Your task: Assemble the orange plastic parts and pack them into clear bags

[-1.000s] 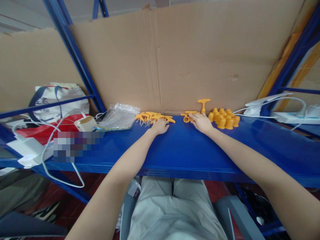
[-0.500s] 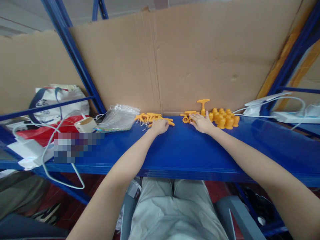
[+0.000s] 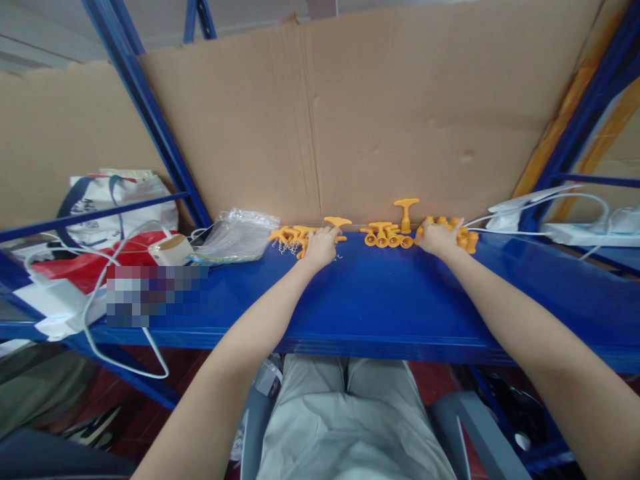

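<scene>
My left hand (image 3: 321, 247) is closed around a yellow corkscrew, whose T-shaped handle (image 3: 338, 221) sticks up above the fingers. A bit of its metal spiral shows below the hand. Beside it on the left lies a pile of yellow corkscrews (image 3: 290, 235) with bare spirals. My right hand (image 3: 438, 239) rests over a cluster of yellow bell-shaped sleeves (image 3: 468, 241), its fingers apart and partly hidden among them. Between the hands, a row of corkscrews fitted in sleeves (image 3: 383, 239) lies with openings toward me. Behind that row, one fitted corkscrew (image 3: 406, 215) stands upright.
Clear plastic bags (image 3: 237, 237) lie left of the pile. Farther left are a white adapter (image 3: 171, 249), cables and a cloth bag (image 3: 120, 203). A cardboard sheet (image 3: 400, 113) stands behind the blue shelf (image 3: 360, 300). A power strip (image 3: 590, 235) sits at the right.
My right hand has moved right, from the row of fitted corkscrews to the sleeves, uncovering the row. My left hand has picked up a corkscrew from the pile, its handle now raised.
</scene>
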Available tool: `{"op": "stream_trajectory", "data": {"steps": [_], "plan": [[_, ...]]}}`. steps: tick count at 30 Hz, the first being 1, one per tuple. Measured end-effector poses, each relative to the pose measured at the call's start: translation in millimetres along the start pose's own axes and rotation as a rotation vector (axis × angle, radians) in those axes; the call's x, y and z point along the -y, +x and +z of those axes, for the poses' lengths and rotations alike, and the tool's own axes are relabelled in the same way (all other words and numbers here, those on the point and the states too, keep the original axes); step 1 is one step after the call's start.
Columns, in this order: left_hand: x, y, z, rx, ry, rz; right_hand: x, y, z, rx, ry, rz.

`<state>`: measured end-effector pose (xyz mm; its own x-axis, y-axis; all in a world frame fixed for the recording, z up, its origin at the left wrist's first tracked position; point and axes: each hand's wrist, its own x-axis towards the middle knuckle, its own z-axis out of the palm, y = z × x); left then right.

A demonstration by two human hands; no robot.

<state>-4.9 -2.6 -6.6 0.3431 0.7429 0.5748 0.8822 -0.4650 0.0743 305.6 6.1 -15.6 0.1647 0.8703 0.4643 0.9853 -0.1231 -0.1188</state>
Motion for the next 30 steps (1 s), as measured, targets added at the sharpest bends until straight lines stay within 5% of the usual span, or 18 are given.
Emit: {"op": "stream_trajectory", "data": {"steps": [8,19,26,30], "plan": [[-4.0,-0.9,-10.3,-0.106,0.020,0.068,10.6,-1.2,-4.2,0.027,-0.015,0.019],[-14.4,-5.3,-19.3,-0.058,0.090,0.047,0.6,7.0,0.2,0.046,0.031,0.062],[-18.7,-2.4,-15.2,0.026,0.056,-0.042,8.0,5.6,-5.9,-0.165,0.073,0.012],[-17.6,-1.5,-10.3,0.048,0.038,-0.077,13.7,6.7,-4.8,-0.277,0.175,-0.143]]}}
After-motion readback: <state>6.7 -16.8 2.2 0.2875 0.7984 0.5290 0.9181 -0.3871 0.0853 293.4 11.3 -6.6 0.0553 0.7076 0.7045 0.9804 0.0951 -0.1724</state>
